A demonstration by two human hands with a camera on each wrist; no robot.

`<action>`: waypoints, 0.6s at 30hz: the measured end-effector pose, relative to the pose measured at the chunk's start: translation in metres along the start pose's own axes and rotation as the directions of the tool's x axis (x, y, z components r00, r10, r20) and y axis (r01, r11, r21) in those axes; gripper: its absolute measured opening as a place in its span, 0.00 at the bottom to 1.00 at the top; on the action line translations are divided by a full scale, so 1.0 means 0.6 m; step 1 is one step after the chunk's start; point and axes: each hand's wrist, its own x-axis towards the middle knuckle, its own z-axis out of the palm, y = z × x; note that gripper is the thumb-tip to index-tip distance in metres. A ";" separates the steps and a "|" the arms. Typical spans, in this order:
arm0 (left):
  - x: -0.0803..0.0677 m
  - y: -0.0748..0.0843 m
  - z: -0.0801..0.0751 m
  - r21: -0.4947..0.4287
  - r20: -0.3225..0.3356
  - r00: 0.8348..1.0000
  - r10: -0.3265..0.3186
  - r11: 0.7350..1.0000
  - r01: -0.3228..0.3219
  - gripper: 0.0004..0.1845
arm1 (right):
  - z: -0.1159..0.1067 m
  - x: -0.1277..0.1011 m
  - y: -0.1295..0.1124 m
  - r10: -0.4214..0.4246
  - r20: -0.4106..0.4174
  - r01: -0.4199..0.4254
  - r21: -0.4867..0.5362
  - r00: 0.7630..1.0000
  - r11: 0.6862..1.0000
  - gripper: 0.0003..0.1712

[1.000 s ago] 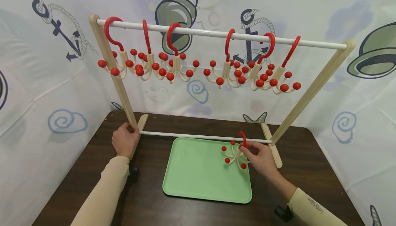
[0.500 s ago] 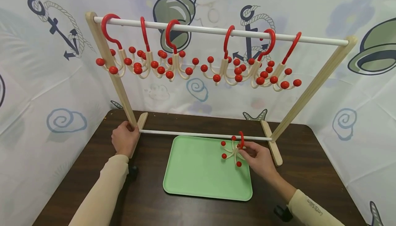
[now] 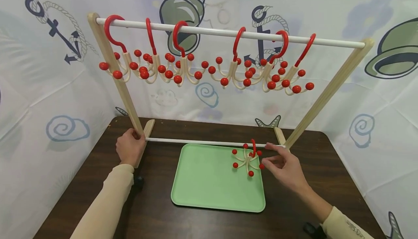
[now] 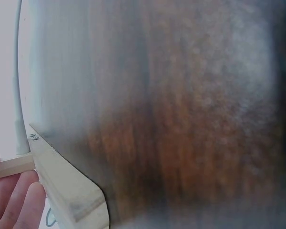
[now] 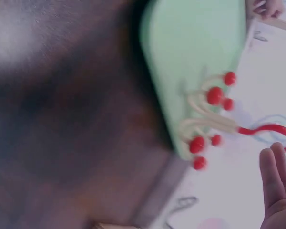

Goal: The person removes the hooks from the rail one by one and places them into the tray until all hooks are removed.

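A multi-armed hanger point(image 3: 247, 161) with a red hook and red ball tips stands hook-up at the back right of the green tray point(image 3: 212, 188). Just to its right is my right hand point(image 3: 287, 168), fingers extended and apart from it. The right wrist view shows those straight fingers point(image 5: 272, 176) near the red hook of the hanger point(image 5: 219, 123). My left hand point(image 3: 131, 147) grips the wooden rack's left post point(image 3: 122, 92) low down, by the foot. In the left wrist view, curled fingers point(image 4: 31, 202) wrap the pale wood.
Several similar hangers point(image 3: 184, 66) hang from the rack's white top rod point(image 3: 212, 31). A lower white rod point(image 3: 183, 141) runs behind the tray. The right post point(image 3: 330, 92) leans up from its foot on the dark wooden table point(image 3: 156, 213). A patterned cloth point(image 3: 209, 104) stands behind.
My right hand has let go of the hanger and drawn back to the right. Before that, the hanger shifted slightly left on the tray. My left hand keeps its grip on the post.
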 end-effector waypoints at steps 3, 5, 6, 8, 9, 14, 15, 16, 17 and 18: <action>-0.001 0.000 -0.001 -0.006 0.000 1.000 0.005 1.000 -0.005 0.11 | -0.026 0.008 -0.031 -0.025 -0.039 0.025 -0.017 0.999 1.000 0.30; -0.001 0.001 -0.002 -0.006 0.001 1.000 0.006 1.000 -0.006 0.11 | -0.044 0.018 -0.055 -0.056 -0.069 0.053 -0.047 0.996 0.998 0.30; -0.002 0.002 -0.003 -0.008 0.000 1.000 0.007 1.000 -0.007 0.11 | -0.053 0.024 -0.066 -0.081 -0.084 0.075 -0.067 0.993 0.995 0.29; -0.003 0.004 -0.003 -0.005 0.000 1.000 0.007 1.000 -0.007 0.11 | -0.073 0.038 -0.091 -0.140 -0.120 0.125 -0.119 0.983 0.985 0.27; -0.004 0.005 -0.003 -0.004 0.001 1.000 0.007 1.000 -0.007 0.11 | -0.083 0.045 -0.103 -0.168 -0.141 0.147 -0.149 0.976 0.978 0.26; -0.005 0.007 -0.005 0.002 0.007 1.000 0.006 1.000 -0.006 0.11 | -0.141 0.097 -0.178 -0.274 -0.187 0.218 -0.275 0.943 0.937 0.20; -0.005 0.007 -0.005 0.002 0.008 1.000 0.007 1.000 -0.007 0.11 | -0.152 0.110 -0.193 -0.279 -0.190 0.213 -0.305 0.941 0.928 0.19; -0.004 0.007 -0.005 0.001 0.006 1.000 0.008 1.000 -0.008 0.12 | -0.163 0.123 -0.207 -0.281 -0.190 0.208 -0.333 0.941 0.920 0.17; -0.004 0.008 -0.006 0.001 0.007 1.000 0.006 1.000 -0.006 0.12 | -0.174 0.136 -0.220 -0.267 -0.190 0.186 -0.360 0.945 0.914 0.16; -0.004 0.008 -0.006 0.003 0.006 1.000 0.005 1.000 -0.005 0.12 | -0.183 0.149 -0.231 -0.247 -0.193 0.158 -0.383 0.950 0.910 0.16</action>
